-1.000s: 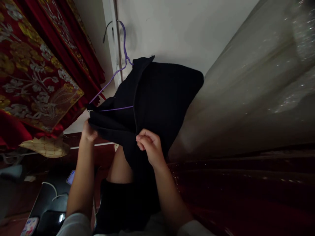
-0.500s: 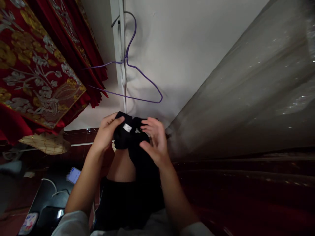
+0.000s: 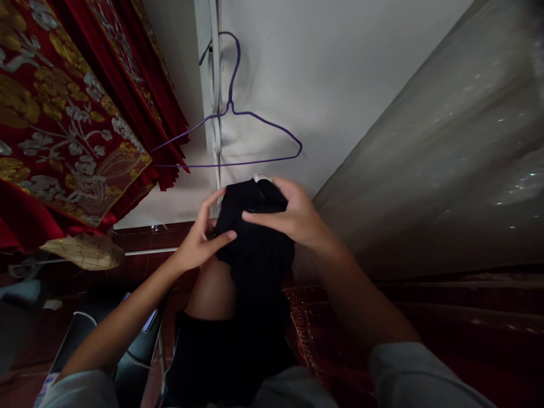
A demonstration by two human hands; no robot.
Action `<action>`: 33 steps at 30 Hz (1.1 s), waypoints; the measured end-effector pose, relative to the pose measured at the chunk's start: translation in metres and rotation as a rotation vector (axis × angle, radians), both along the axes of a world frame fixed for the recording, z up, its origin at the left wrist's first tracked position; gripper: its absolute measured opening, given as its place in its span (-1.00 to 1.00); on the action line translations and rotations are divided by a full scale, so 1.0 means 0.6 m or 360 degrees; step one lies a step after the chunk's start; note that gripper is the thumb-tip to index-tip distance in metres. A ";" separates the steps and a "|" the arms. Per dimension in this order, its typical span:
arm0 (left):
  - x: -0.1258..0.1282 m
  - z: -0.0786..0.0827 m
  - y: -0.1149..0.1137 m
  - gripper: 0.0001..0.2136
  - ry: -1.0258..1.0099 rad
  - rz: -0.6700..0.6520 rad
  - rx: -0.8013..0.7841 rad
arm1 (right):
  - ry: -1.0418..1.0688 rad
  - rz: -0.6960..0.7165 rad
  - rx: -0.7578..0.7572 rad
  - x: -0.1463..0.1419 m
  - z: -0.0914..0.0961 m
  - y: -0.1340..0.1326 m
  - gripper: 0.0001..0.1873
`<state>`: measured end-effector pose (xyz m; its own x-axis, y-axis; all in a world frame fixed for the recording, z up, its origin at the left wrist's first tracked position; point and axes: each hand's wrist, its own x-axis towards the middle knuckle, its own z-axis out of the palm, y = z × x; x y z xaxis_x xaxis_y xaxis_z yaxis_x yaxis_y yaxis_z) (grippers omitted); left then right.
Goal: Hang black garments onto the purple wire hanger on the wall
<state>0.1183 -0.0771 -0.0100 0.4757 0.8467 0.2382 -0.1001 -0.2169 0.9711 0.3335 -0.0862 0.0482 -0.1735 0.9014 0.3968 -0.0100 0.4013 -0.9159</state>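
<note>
A black garment (image 3: 255,238) is bunched up between both my hands, its lower part draping down over my knee. My right hand (image 3: 293,215) lies over its top with fingers curled on the cloth. My left hand (image 3: 202,241) presses the cloth from the left side, thumb and fingers pinching it. A purple wire hanger (image 3: 238,136) hangs bare on the white wall just above the garment, apart from both hands.
A red and gold floral curtain (image 3: 63,119) hangs at the left. A pale shiny drape (image 3: 425,170) fills the right. Dark red fabric (image 3: 382,317) lies below the drape. A chair with a phone and a white cable (image 3: 140,334) stands at lower left.
The black garment came off the purple hanger and got bunched up in both hands. The bare hanger now hangs level on the wall. My right hand moved onto the top of the bundle.
</note>
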 end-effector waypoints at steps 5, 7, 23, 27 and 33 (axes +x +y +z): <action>-0.076 0.032 0.006 -0.53 0.0264 0.0180 -0.0021 | 0.0027 -0.0729 0.0426 0.014 -0.018 0.091 -0.73; -0.104 0.039 0.009 -0.79 0.0689 0.0104 0.0148 | 0.0108 -0.0811 0.0365 0.007 -0.043 0.142 -0.79; -0.181 0.017 0.028 -0.69 0.2006 -0.0182 0.0468 | -0.0594 -0.0739 -0.0012 0.080 -0.105 0.193 -0.57; -0.165 0.065 0.040 -0.74 0.2083 0.0266 0.1140 | -0.0637 -0.0804 0.0080 0.098 -0.081 0.140 -0.59; -0.093 0.151 0.062 -0.86 0.1327 0.0726 0.1491 | -0.0529 -0.0691 0.0177 0.066 -0.064 0.081 -0.71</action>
